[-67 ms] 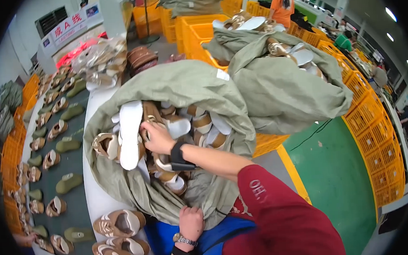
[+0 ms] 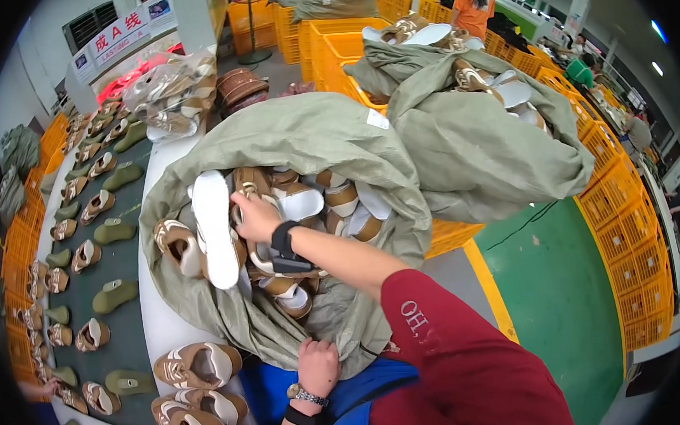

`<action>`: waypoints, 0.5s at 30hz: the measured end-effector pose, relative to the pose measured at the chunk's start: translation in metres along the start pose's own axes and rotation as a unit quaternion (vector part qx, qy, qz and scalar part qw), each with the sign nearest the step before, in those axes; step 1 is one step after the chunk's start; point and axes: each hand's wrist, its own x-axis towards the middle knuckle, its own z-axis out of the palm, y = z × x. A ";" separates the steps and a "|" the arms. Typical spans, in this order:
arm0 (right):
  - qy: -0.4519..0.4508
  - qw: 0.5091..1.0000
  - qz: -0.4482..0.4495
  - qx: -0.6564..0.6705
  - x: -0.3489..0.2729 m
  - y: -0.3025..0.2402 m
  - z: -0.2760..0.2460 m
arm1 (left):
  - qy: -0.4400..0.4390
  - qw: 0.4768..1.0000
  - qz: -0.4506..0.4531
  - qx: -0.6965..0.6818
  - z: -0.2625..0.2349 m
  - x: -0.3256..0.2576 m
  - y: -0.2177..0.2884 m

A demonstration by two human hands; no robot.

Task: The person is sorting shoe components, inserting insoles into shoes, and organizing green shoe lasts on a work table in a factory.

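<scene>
Reaching into the open olive sack point(image 2: 312, 136), the right hand point(image 2: 253, 216) was closed on a tan sandal point(image 2: 249, 188) among white-soled shoes. The sack's lower edge was gripped in the fisted left hand point(image 2: 316, 365).

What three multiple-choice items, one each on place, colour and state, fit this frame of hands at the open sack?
1. Where is the right hand?
A. inside the open olive-green woven sack among the shoes
B. on the orange plastic crates
C. on the conveyor belt

2. What colour is the floor right of the yellow line?
A. blue
B. green
C. red

3. What is the left hand doing?
A. hanging free
B. holding a shoe
C. gripping the sack's lower edge

Answers: 1 A, it lies on the tan-and-white shoes in the sack's mouth; 2 B, painted green; 3 C, its fingers close on the fabric.
</scene>
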 end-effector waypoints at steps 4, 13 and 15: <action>-0.185 0.981 -0.052 0.013 0.004 -0.010 -0.007 | 0.002 0.999 -0.031 -0.006 0.001 -0.007 -0.007; -0.340 0.931 0.105 -0.081 -0.038 0.099 -0.170 | 0.025 0.999 -0.030 -0.005 -0.003 -0.012 -0.007; -0.416 0.828 0.235 -0.292 -0.073 0.137 -0.180 | 0.036 0.999 -0.030 -0.011 -0.001 -0.012 -0.008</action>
